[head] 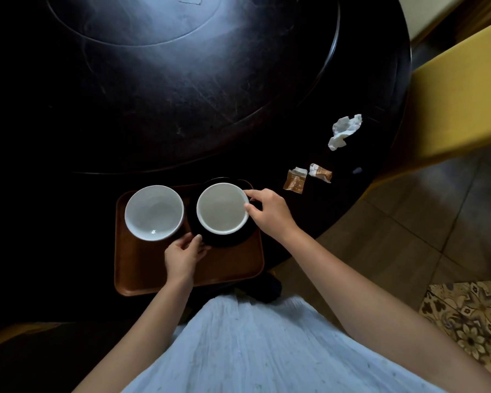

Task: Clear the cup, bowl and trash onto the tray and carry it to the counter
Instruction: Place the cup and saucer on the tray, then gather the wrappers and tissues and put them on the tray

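Fingers of the left hand (185,252) pinch the near rim of the black saucer (224,239); just left of them a white bowl (154,212) sits on the brown tray (159,268). Right hand (268,212) fingertips grip the right rim of the white cup (222,208) on that saucer. Beyond those fingers, two torn brown packets (295,181) and a crumpled tissue (345,131) lie on the dark round table (167,109). Further right: yellow chair (459,97), tiled floor (425,211). Both forearms reach forward, wrists lowered.

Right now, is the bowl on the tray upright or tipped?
Upright. The white bowl sits on the brown tray, its round opening facing up and its inside visibly empty.
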Demonstrator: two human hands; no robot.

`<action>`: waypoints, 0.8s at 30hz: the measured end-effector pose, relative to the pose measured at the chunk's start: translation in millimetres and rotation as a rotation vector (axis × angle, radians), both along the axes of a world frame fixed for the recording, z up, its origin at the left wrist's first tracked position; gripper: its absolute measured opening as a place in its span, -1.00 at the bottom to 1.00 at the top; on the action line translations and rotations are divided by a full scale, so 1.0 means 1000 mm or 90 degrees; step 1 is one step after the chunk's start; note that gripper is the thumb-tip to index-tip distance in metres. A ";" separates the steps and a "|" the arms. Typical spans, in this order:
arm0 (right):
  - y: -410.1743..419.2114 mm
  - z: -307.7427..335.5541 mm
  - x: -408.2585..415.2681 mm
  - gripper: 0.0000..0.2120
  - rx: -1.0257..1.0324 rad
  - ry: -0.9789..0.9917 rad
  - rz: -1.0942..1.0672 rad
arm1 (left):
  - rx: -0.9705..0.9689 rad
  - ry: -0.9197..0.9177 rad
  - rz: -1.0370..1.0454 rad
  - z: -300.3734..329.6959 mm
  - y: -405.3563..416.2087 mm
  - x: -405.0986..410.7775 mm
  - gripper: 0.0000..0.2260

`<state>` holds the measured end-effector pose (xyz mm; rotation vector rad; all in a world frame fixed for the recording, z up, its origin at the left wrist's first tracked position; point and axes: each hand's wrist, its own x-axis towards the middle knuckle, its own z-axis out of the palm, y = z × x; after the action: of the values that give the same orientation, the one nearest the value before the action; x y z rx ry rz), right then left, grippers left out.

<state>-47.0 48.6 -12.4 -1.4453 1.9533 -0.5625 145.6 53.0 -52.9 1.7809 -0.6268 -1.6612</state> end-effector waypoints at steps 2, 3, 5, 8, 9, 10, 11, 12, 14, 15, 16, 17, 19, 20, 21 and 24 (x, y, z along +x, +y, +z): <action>0.001 0.001 -0.001 -0.65 0.001 -0.006 0.009 | 0.019 0.022 0.000 0.007 0.007 -0.002 -0.71; 0.003 0.001 -0.003 -0.65 -0.005 -0.011 0.011 | 0.035 0.034 -0.013 0.011 0.013 -0.003 -0.75; 0.009 0.003 -0.010 -0.66 -0.028 -0.024 0.006 | 0.082 0.051 -0.062 0.019 0.026 -0.005 -0.85; 0.024 0.003 -0.032 -0.70 -0.060 -0.027 -0.009 | 0.120 0.050 -0.213 0.030 0.041 -0.017 -0.90; 0.029 0.002 -0.042 -0.71 -0.065 -0.020 -0.018 | 0.098 0.045 -0.264 0.035 0.043 -0.025 -0.89; 0.034 0.002 -0.052 -0.72 -0.068 -0.010 -0.029 | 0.058 0.039 -0.306 0.039 0.043 -0.036 -0.88; 0.038 0.001 -0.064 -0.72 -0.069 0.007 -0.040 | 0.007 0.025 -0.341 0.043 0.042 -0.048 -0.87; 0.040 0.000 -0.076 -0.72 -0.066 0.033 -0.050 | -0.054 -0.001 -0.375 0.047 0.038 -0.061 -0.87; 0.042 -0.002 -0.101 -0.70 -0.055 0.103 -0.068 | -0.181 -0.079 -0.440 0.051 0.027 -0.090 -0.86; 0.040 -0.003 -0.114 -0.69 -0.047 0.138 -0.075 | -0.243 -0.119 -0.466 0.051 0.020 -0.105 -0.85; 0.037 -0.003 -0.126 -0.67 -0.040 0.170 -0.079 | -0.302 -0.161 -0.490 0.050 0.011 -0.121 -0.82; 0.033 -0.004 -0.137 -0.65 -0.029 0.202 -0.077 | -0.358 -0.205 -0.515 0.048 0.002 -0.136 -0.79; 0.023 -0.006 -0.154 -0.61 0.002 0.264 -0.039 | -0.454 -0.299 -0.566 0.040 -0.016 -0.165 -0.70; 0.018 -0.007 -0.161 -0.59 0.017 0.293 -0.006 | -0.486 -0.344 -0.590 0.034 -0.024 -0.178 -0.67; 0.013 -0.009 -0.166 -0.57 0.027 0.316 0.027 | -0.502 -0.387 -0.611 0.027 -0.031 -0.189 -0.63; 0.004 -0.017 -0.175 -0.57 0.033 0.352 0.104 | -0.475 -0.500 -0.682 0.008 -0.047 -0.214 -0.55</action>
<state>-222.1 52.8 -29.1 -1.8447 2.2024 -0.0318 -68.7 5.9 -44.5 1.4875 -2.4821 -0.8593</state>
